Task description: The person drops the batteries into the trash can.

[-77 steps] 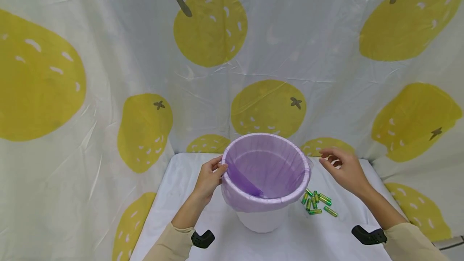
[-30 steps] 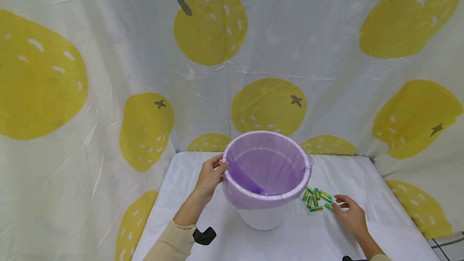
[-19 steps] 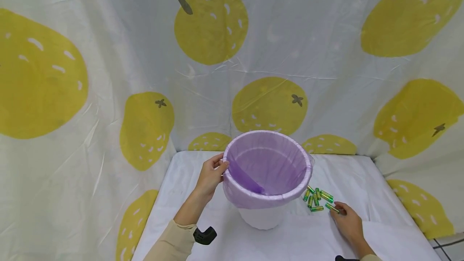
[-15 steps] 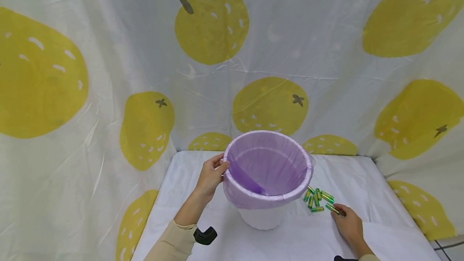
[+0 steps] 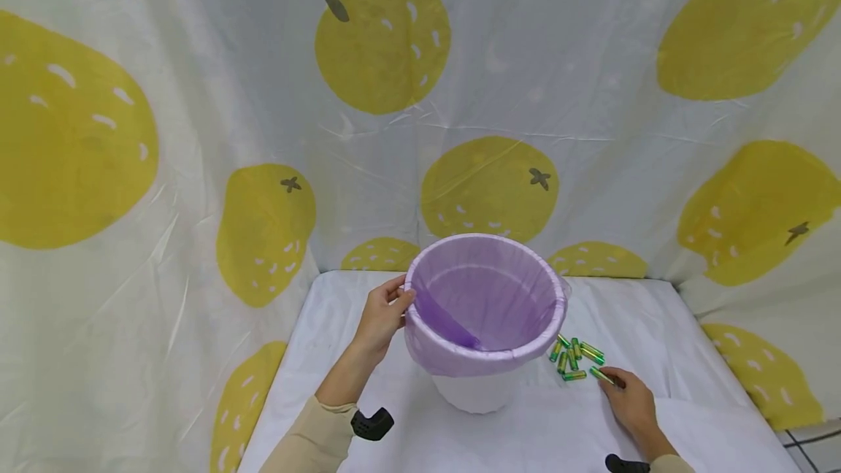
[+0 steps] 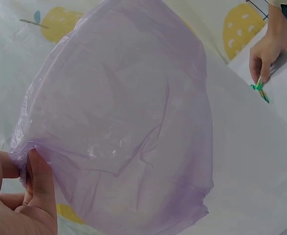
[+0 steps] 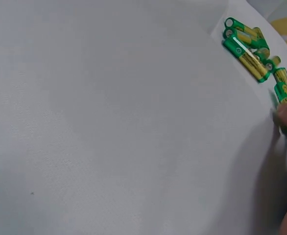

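Observation:
A white bin (image 5: 476, 393) lined with a purple plastic bag (image 5: 453, 367) stands mid-table, the bag folded over its rim. My left hand (image 5: 382, 318) grips the left side of this rim, thumb on the near side; in the left wrist view, the left hand (image 6: 28, 196) pinches the bag film there. To the right of the bin, my right hand (image 5: 632, 401) pinches a green and gold battery (image 5: 599, 374) between thumb and fingers, low over the cloth. Its near end is hidden by the fingers. Several more batteries (image 5: 573, 358) lie loosely heaped between that hand and the bin.
A white cloth (image 5: 558, 429) covers the table. Curtains (image 5: 368, 166) printed with yellow fruit rise behind it and on both sides. A dark wrist device (image 5: 372, 424) sits at the left sleeve.
My right hand has come down from beside the bin's right rim to the batteries and taken hold of the nearest one. The left hand has stayed at the rim.

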Demonstrator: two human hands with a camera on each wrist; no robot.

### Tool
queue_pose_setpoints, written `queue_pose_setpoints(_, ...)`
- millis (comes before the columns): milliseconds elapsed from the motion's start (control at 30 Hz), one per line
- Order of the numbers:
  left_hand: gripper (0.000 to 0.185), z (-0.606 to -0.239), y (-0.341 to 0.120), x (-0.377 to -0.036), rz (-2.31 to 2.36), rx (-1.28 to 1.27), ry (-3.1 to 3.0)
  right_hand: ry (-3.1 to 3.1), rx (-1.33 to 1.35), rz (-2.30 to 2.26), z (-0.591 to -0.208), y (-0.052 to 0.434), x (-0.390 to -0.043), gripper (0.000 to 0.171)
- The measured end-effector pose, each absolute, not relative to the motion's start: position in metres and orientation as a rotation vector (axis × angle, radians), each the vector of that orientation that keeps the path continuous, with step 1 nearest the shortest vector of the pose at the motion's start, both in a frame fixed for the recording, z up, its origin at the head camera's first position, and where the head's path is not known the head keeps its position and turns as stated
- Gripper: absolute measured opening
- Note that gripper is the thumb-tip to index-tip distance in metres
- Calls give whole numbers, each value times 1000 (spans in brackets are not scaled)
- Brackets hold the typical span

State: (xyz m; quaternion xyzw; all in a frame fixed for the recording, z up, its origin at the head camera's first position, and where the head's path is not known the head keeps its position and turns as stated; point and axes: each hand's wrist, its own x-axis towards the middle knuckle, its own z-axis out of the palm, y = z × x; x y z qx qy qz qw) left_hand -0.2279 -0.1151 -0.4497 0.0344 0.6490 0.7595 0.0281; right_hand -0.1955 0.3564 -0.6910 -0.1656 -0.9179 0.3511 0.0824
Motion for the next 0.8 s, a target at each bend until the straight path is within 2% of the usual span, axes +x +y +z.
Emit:
queue_pose_setpoints(467, 47, -449, -116, -225, 2329, 125, 2030, -2761, -471, 1192, -672, 360, -195, 29)
queue_pose_setpoints(800, 47, -450, -115, -224, 2332, 106, 2038, -2738, -248, 1116, -648, 368, -196, 21)
